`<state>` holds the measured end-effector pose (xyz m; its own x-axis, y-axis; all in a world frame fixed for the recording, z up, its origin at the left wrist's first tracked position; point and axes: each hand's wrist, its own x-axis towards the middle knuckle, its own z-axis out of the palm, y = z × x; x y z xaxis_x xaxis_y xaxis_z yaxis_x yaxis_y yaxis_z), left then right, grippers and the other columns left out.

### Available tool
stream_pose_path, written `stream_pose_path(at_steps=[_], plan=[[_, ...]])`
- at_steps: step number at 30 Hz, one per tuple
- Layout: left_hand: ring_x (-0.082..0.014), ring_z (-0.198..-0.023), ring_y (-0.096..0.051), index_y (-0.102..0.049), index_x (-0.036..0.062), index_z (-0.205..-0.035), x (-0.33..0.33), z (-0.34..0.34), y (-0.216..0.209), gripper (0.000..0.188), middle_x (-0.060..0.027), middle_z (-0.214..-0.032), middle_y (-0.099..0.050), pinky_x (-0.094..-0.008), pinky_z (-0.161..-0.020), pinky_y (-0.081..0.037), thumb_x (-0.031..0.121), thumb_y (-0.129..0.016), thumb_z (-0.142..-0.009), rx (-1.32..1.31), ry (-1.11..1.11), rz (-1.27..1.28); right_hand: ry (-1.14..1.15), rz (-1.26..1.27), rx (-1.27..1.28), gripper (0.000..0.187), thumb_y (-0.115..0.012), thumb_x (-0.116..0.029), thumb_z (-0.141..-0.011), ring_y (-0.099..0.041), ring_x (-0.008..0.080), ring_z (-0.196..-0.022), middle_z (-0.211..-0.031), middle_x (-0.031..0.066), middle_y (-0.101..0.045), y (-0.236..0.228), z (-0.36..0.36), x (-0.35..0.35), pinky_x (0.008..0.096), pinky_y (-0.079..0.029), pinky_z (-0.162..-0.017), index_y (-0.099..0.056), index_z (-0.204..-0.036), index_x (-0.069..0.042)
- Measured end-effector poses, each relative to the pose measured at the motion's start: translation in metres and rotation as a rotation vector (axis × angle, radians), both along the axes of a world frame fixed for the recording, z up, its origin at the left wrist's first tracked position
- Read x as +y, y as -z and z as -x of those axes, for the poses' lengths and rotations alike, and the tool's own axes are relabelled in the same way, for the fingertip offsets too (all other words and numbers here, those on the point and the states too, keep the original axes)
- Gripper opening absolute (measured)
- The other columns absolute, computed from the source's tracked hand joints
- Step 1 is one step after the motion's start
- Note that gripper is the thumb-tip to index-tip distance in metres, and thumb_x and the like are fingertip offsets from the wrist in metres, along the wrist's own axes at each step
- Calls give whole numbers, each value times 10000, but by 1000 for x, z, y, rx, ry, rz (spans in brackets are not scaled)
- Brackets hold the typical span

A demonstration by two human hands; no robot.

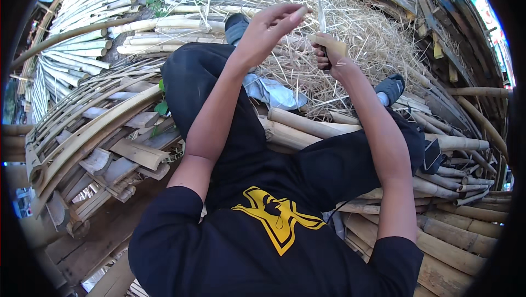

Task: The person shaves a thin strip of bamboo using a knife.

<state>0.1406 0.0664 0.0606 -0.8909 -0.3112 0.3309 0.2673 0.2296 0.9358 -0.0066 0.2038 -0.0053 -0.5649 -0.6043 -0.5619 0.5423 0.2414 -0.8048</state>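
My right hand is wrapped round the dark handle of a knife, its blade pointing up and away from me. To the left of the blade and a little apart from it, my left hand reaches rightward with thumb and fingers pinched together. Whatever those fingertips may hold is too small to make out. Below and beyond both hands lies a heap of pale shavings and thin bamboo strips.
Bamboo poles lie across between my legs. Stacked split bamboo fills the left side, with more poles at right. A pale crumpled sheet rests near my left knee. Wooden pallets stand at the far right.
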Motion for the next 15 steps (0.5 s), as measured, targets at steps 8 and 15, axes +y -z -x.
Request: stream_pose_path(at_steps=[8,15], plan=[[-183,-862,-626,-621,-24,-985,38,-1,14,517,-107,-931,-647,-302,-778,-484,474,-592,-851,388,107,218,-29,-7,35,262,-501,-276,-892,-307,84,-385,-551,-7,-409,37,-11,-25,246,-264,-350,-509,-738,-65],[-74,-439,-428,-583,-27,-640,32,6,41,531,-37,-533,-524,-225,-441,-317,315,-392,-997,270,-26,56,-275,-192,219,306,-588,-330,-835,-375,96,-406,-561,-6,-428,33,-26,-18,260,-312,-376,-589,-759,-34]])
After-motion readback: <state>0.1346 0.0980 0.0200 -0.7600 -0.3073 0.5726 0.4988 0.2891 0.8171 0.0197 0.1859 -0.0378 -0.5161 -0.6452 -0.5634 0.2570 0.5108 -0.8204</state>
